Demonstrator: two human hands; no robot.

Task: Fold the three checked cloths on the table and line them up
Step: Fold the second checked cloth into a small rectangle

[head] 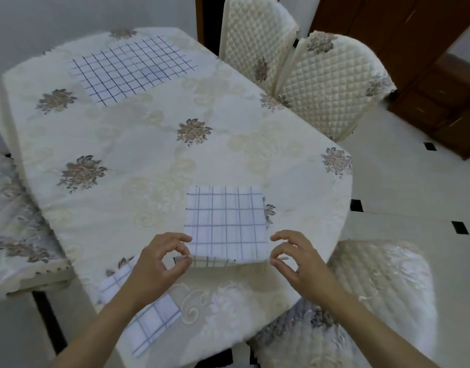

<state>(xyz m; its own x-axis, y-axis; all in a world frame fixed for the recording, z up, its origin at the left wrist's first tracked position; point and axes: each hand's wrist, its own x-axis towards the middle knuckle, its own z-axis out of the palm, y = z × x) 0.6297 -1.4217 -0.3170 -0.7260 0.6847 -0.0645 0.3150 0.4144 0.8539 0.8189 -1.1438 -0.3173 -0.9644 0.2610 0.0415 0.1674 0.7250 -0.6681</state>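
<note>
A: So, how do things lie on the table (pixel 149 144)?

B: Biggest first. The far cloth (pixel 134 69) is spread flat near the far edge, unfolded. The near cloth (pixel 149 317) sits at the near edge, partly under the left forearm (pixel 109 320); whether it is folded cannot be told.

A: And the one being worked?

B: The middle cloth (pixel 225 221) lies just ahead of the person, already doubled by the look of it. The left hand (pixel 159 264) pinches its near left corner between thumb and forefinger. The right hand (pixel 297 258) pinches the near right corner the same way, other fingers loosely curled.

A: How should the fold go?

B: Probably lift both corners level, carry them over to the far edge, match the grid lines, then press the crease flat before letting go.
</note>
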